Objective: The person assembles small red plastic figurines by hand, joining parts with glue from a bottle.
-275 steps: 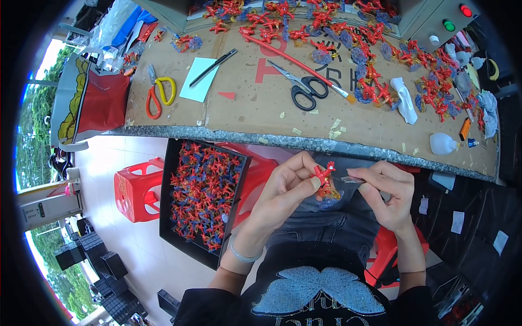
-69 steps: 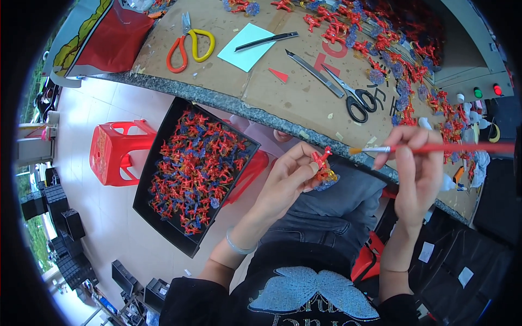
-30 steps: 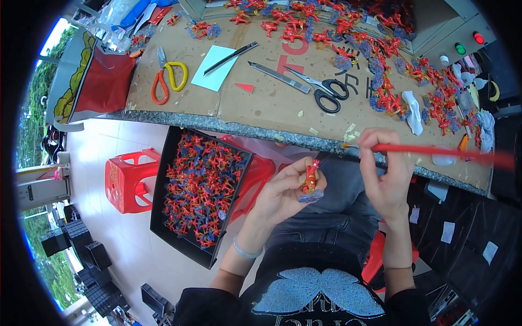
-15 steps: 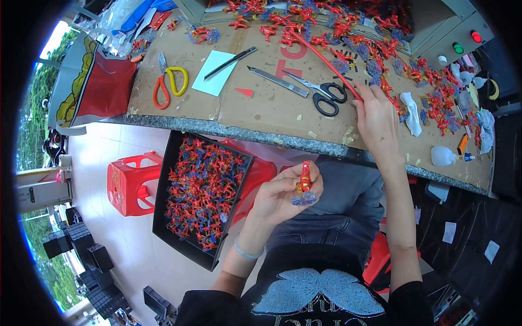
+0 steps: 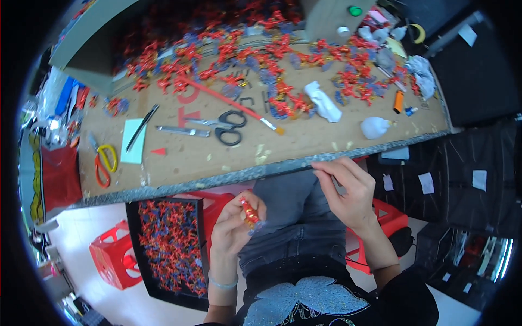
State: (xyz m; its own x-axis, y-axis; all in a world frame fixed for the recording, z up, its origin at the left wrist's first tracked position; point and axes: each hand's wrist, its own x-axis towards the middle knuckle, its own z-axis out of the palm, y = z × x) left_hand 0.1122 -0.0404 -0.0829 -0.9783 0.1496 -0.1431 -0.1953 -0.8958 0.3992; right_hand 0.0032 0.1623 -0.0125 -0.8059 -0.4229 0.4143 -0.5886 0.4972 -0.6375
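My left hand (image 5: pixel 232 225) is closed around a small glossy red figurine (image 5: pixel 250 209) with gold parts and a clear bluish base, held above my lap. Its lower body shows past my fingers. Just off the table's front edge is my right hand (image 5: pixel 350 193), its fingers stretched to the left and the thumb slightly below them; I see nothing between them. A paintbrush (image 5: pixel 234 102) with a long red handle lies on the table, its yellowish bristles toward me. Left of it are black-handled scissors (image 5: pixel 227 130) and a grey utility knife (image 5: pixel 182 131).
Many similar figurines (image 5: pixel 272 60) crowd the back of the cardboard-covered table. Red-and-yellow-handled scissors (image 5: pixel 103 163), a pale green pad (image 5: pixel 130 149), a crumpled white tissue (image 5: pixel 325 103) and a white squeeze bottle (image 5: pixel 375 127) lie forward. A black tray (image 5: pixel 205 228) of figurines stands left of my legs.
My right hand has let go of the paintbrush, which now lies on the table, and has come back off the table edge. The view has swung right. My left hand still holds the figurine.
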